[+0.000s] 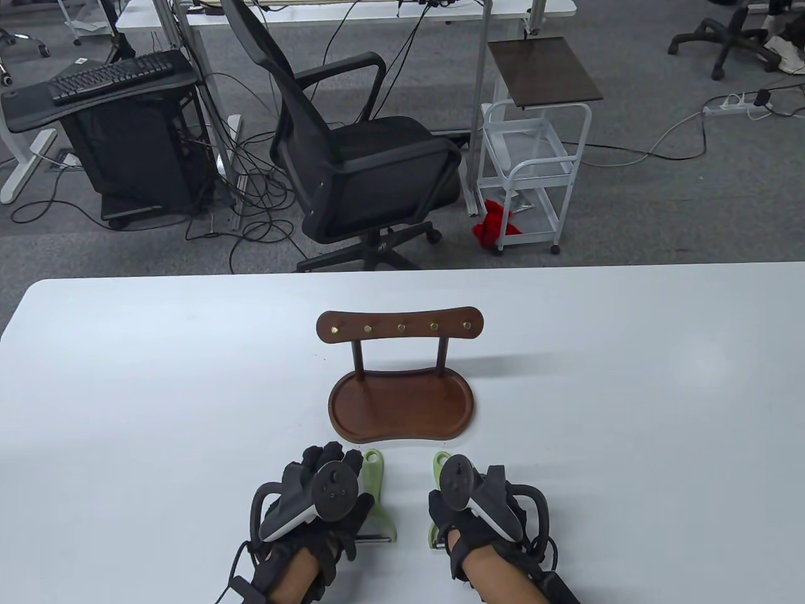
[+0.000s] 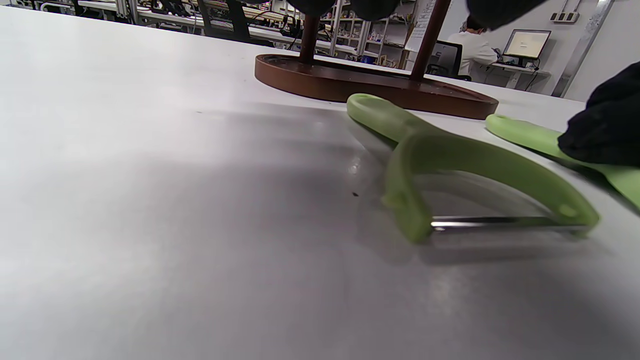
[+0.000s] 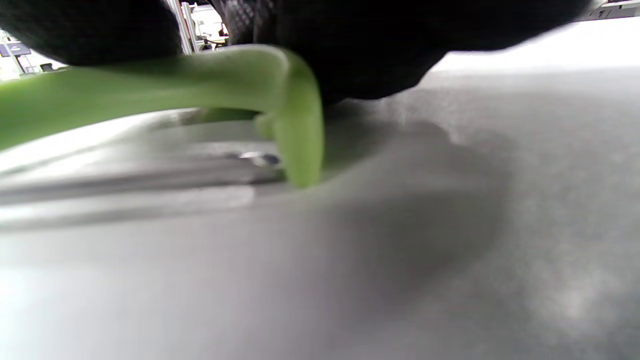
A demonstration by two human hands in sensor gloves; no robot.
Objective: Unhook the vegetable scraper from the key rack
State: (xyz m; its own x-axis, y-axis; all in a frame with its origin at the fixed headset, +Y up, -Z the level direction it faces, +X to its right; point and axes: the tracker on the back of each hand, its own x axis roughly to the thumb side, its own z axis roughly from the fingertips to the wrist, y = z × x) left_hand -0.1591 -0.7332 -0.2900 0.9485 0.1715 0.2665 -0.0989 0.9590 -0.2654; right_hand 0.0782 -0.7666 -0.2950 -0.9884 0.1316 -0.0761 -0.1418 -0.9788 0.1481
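Note:
The brown wooden key rack (image 1: pixel 400 327) stands mid-table on its tray base (image 1: pixel 402 402); its brass hooks are bare. Two green vegetable scrapers lie on the table in front of it. One scraper (image 1: pixel 375 484) lies free just right of my left hand (image 1: pixel 322 469), which lies flat beside it, fingers stretched out; in the left wrist view this scraper (image 2: pixel 450 160) rests on its blade end with nothing holding it. My right hand (image 1: pixel 468 497) covers and grips the other scraper (image 1: pixel 438 467), whose blade end touches the table in the right wrist view (image 3: pixel 295 115).
The white table (image 1: pixel 629 390) stretches wide on both sides of the rack. Beyond its far edge stand a black office chair (image 1: pixel 358 151) and a white trolley (image 1: pixel 534 163).

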